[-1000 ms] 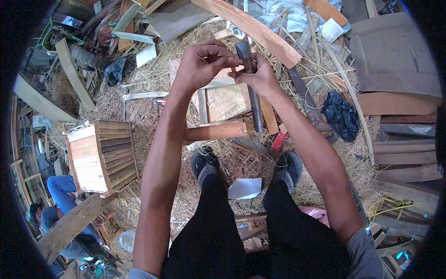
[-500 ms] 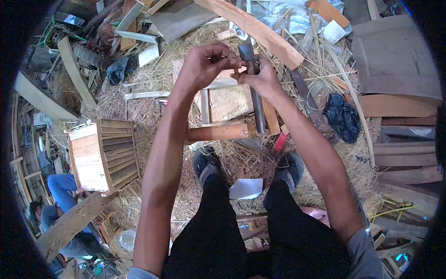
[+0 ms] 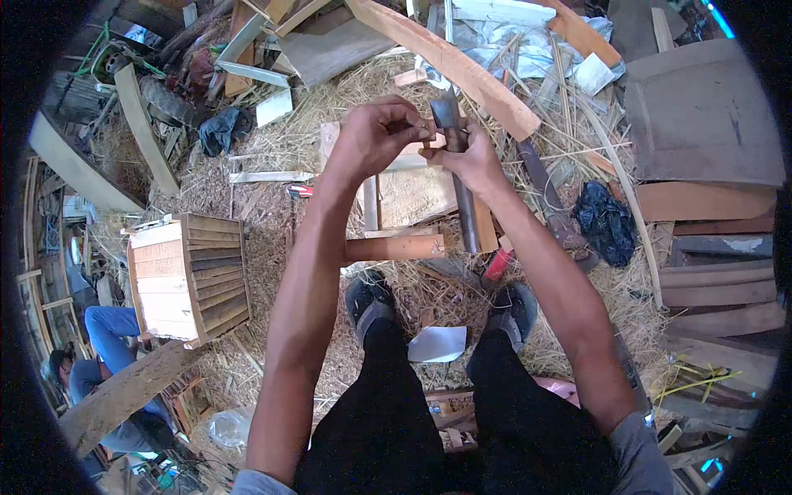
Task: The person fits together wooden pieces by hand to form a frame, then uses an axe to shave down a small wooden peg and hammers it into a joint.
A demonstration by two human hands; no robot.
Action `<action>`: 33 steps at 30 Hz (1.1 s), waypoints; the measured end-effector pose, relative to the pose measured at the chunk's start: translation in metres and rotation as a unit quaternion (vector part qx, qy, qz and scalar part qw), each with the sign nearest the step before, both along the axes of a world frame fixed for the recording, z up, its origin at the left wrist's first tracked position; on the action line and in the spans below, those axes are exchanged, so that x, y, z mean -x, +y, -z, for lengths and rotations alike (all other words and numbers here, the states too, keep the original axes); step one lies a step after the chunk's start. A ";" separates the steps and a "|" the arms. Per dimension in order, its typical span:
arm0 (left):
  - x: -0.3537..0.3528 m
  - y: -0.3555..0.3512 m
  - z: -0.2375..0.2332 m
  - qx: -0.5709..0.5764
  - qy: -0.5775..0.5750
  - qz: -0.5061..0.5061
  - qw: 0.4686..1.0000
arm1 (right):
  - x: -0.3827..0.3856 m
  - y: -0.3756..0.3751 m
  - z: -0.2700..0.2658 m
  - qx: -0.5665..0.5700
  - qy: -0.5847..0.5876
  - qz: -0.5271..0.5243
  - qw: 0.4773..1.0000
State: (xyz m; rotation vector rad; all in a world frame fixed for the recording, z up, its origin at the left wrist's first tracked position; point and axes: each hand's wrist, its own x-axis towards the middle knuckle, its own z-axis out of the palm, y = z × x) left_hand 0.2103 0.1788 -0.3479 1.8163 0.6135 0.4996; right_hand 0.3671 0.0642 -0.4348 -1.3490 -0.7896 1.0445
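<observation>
My left hand (image 3: 378, 136) is closed, its thumb and fingertips pinched on something too small to make out. Close beside it, my right hand (image 3: 472, 161) grips a hammer (image 3: 464, 206) high on its long dark handle. The dark metal head stands just above the right fingers, and the handle hangs down toward my feet. The fingertips of both hands nearly meet. Below them lies a wooden board (image 3: 412, 198) among pale strips, with a reddish-brown wood piece (image 3: 396, 248) across its lower end.
Straw and shavings cover the ground. A slatted wooden box (image 3: 161, 276) stands at left, near a person in blue jeans (image 3: 111, 338). A long curved plank (image 3: 450, 62) lies ahead. A black plastic bag (image 3: 605, 223) and stacked boards (image 3: 718, 276) are at right. A white sheet (image 3: 437, 344) lies between my shoes.
The view has shifted slightly, so the surroundings sit a little lower and further right. Both hands stay close together, and the right one keeps its grip on the hammer.
</observation>
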 end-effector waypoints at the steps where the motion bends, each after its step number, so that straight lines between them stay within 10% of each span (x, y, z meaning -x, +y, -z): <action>1: -0.001 0.000 0.000 0.002 0.012 -0.002 1.000 | 0.000 -0.002 -0.005 -0.011 -0.026 0.019 0.999; 23: 0.001 0.000 -0.008 -0.083 0.046 0.009 0.995 | -0.011 -0.037 -0.156 -0.026 -0.377 -0.011 0.926; 33: 0.003 0.001 0.000 -0.038 0.011 0.011 0.999 | -0.021 -0.026 -0.091 0.024 -0.333 0.132 0.933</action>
